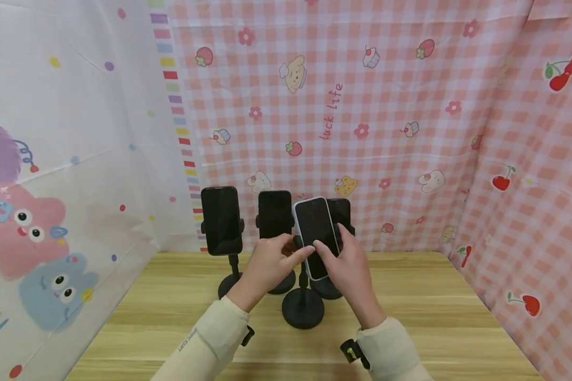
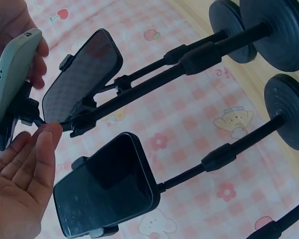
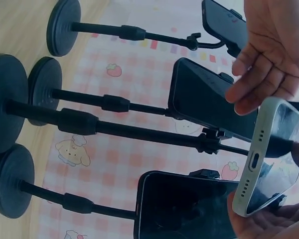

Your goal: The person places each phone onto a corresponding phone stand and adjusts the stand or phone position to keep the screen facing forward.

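Observation:
A smartphone in a pale case [image 1: 316,233] leans at a tilt in the black clamp of the front phone holder [image 1: 303,308]. My right hand [image 1: 352,270] grips the phone by its right edge, thumb across the lower screen and fingers behind. On the phone's left side, my left hand [image 1: 269,264] holds the holder's black clamp, its thumb near the screen's edge. The left wrist view shows the left hand [image 2: 27,184] with fingers by the clamp's joint, behind the phone [image 2: 15,69]. The phone's lower edge with its charging port [image 3: 254,161] faces the right wrist camera.
Black phones sit upright in other holders behind: one at the left [image 1: 221,220], one in the middle [image 1: 275,214], one at the right [image 1: 340,211], partly hidden. Their round bases stand on a wooden table [image 1: 181,307]. A pink checked cloth [image 1: 386,79] hangs behind.

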`<state>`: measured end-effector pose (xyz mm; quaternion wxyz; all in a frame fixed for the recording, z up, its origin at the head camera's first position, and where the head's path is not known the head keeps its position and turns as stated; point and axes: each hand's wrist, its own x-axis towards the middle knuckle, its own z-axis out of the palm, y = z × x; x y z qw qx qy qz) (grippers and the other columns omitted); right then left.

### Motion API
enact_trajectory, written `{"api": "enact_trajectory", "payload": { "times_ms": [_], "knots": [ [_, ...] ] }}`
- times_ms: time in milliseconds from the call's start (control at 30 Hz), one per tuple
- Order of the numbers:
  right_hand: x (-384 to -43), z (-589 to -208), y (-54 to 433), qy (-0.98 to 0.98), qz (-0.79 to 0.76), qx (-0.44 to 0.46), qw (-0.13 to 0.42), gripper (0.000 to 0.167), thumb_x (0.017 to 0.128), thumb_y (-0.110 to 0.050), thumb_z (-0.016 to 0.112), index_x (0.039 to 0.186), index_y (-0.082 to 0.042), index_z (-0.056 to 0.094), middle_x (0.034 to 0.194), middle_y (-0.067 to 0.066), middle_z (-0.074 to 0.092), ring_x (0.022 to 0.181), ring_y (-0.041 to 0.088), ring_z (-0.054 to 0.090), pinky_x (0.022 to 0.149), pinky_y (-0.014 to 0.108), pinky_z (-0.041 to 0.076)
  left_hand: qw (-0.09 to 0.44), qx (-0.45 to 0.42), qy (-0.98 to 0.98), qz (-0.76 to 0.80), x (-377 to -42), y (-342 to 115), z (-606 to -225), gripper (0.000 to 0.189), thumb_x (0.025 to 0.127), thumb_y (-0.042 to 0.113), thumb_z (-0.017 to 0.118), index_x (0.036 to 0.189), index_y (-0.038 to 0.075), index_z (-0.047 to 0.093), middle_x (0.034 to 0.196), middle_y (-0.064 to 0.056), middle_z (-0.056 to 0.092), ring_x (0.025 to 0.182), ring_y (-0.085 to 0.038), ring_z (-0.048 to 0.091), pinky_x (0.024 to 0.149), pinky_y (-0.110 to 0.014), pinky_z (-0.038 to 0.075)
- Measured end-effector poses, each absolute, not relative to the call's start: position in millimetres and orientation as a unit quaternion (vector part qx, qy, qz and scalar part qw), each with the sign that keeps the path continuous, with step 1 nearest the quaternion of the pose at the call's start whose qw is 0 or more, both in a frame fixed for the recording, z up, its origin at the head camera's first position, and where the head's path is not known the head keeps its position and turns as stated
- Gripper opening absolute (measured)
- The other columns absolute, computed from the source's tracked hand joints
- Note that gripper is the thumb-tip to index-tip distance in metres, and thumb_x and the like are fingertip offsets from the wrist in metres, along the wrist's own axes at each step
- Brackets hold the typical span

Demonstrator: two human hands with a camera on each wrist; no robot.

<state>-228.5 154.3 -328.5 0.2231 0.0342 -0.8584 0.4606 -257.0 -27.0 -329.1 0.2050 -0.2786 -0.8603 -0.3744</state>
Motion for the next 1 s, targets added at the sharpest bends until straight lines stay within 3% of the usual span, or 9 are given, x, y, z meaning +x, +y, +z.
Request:
{"api": "enact_trajectory", "payload": {
  "times_ms": [100,233,333,533,667,1000],
  "knots": [
    [-233,-326,156,-0.851,0.471,0.05,0.227,0.063,0.1,-0.032,0.062,0.149,0.002,0.04,0.136,0.025,0.055,0.117,0.037,0.058,0.096,0.054,0.047,0.195,-0.278,-0.863,-0.375,-258,-26,-329,0.039,0.094,0.048,0.065,0.094,0.009,0.07,0.077,0.004,0.069,0.068,-0.007,0.063,0.064,-0.027,0.053],
    [-236,-326,157,-0.842,0.482,0.053,0.236,0.053,0.101,-0.025,0.06,0.145,0.001,0.046,0.111,0.023,0.067,0.095,0.032,0.064,0.085,0.05,0.051,0.185,-0.277,-0.857,-0.392,-259,-26,-327,0.031,0.096,0.039,0.066,0.089,0.008,0.066,0.072,0.004,0.062,0.062,-0.008,0.056,0.058,-0.026,0.047],
    [-238,-325,156,-0.838,0.493,0.05,0.23,0.051,0.1,-0.024,0.062,0.143,0.001,0.05,0.102,0.019,0.068,0.086,0.029,0.063,0.08,0.046,0.053,0.166,-0.267,-0.856,-0.411,-260,-29,-326,0.028,0.097,0.035,0.065,0.092,0.007,0.065,0.071,0.003,0.057,0.062,-0.012,0.052,0.056,-0.027,0.044],
    [-239,-325,152,-0.831,0.519,0.047,0.198,0.047,0.099,-0.025,0.063,0.139,-0.002,0.055,0.106,0.015,0.069,0.085,0.026,0.064,0.079,0.044,0.057,0.129,-0.246,-0.852,-0.443,-263,-34,-326,0.028,0.099,0.033,0.063,0.106,0.006,0.066,0.079,0.001,0.06,0.069,-0.016,0.054,0.061,-0.03,0.048],
    [-239,-326,149,-0.832,0.516,0.042,0.201,0.045,0.098,-0.024,0.065,0.136,-0.002,0.057,0.096,0.014,0.068,0.079,0.024,0.062,0.074,0.04,0.056,0.125,-0.237,-0.852,-0.449,-263,-36,-326,0.028,0.099,0.032,0.062,0.111,0.006,0.066,0.083,0.001,0.062,0.072,-0.017,0.055,0.064,-0.032,0.049],
    [-237,-331,142,-0.826,0.527,0.031,0.197,0.046,0.096,-0.025,0.068,0.133,-0.001,0.057,0.1,0.014,0.066,0.08,0.023,0.06,0.073,0.038,0.056,0.136,-0.226,-0.859,-0.438,-261,-42,-329,0.026,0.1,0.029,0.06,0.106,0.004,0.063,0.074,-0.001,0.054,0.065,-0.017,0.051,0.059,-0.032,0.045]
  ]
}}
